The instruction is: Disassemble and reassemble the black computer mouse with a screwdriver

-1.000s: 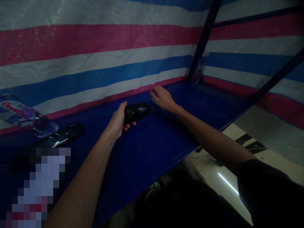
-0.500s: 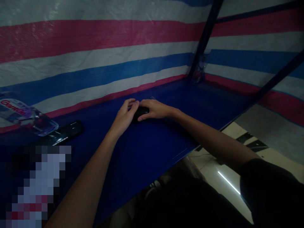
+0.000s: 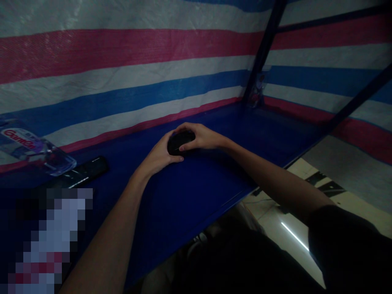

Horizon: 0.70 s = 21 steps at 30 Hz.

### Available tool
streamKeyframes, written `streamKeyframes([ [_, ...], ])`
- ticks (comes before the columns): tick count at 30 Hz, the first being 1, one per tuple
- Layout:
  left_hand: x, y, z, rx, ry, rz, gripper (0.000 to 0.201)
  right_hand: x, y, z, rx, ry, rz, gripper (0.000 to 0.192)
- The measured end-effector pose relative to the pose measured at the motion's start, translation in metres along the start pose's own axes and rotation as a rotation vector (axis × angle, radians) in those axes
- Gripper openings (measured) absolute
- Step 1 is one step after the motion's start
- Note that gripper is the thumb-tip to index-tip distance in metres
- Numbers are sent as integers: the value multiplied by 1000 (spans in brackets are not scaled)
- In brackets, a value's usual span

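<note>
A small black oval object (image 3: 177,142) with a smooth surface rests on or just above the blue tabletop (image 3: 171,196); its exact kind is hard to make out in the dim light. My left hand (image 3: 161,153) curves round its left side, the thumb along the near edge. From the right, my right hand (image 3: 200,136) grips it, thumb on the near side and fingers over the far side. The fingertips of both hands come close together behind it, and part of the object is covered by them.
To the left a clear plastic bottle (image 3: 36,147) with a red-and-white label lies by a dark, shiny flat object (image 3: 85,171). Another bottle (image 3: 258,90) stands in the far corner by a dark blue pole (image 3: 265,49). Striped sheeting (image 3: 137,49) walls the table. A pixelated patch covers the lower left.
My left hand has lowered and opened out round the object, its thumb now on the near edge. The right fingers have shifted slightly up, and more of the black object shows.
</note>
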<state>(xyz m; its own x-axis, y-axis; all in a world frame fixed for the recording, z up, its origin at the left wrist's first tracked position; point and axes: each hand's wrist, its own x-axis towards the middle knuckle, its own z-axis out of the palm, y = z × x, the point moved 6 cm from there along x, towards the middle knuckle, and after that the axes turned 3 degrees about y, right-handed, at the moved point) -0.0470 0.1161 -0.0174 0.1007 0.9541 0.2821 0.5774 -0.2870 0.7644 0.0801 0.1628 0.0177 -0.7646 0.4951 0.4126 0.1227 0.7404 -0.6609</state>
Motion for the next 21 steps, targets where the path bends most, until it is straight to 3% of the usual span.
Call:
streamKeyframes([
  [2,0,-2,1,-51,8,-22,102,0,2,-12,-17,61,4,51],
  [5,0,-9,-4,-207,57,-119,107,-3,15,-37,-230,205,120,49],
  [8,1,-8,-19,-246,184,-120,78,-12,40,-60,-504,329,345,51],
  [10,0,-3,-29,-220,241,-95,51,-19,56,-68,-678,329,480,54],
  [14,-2,3,-29,-102,157,-103,32,-29,75,-70,-812,253,662,56],
  [17,-4,4,-19,68,27,-97,34,-27,69,-67,-837,272,642,53],
  [21,-5,5,-15,147,6,-90,35,-14,49,-56,-785,304,415,45],
])
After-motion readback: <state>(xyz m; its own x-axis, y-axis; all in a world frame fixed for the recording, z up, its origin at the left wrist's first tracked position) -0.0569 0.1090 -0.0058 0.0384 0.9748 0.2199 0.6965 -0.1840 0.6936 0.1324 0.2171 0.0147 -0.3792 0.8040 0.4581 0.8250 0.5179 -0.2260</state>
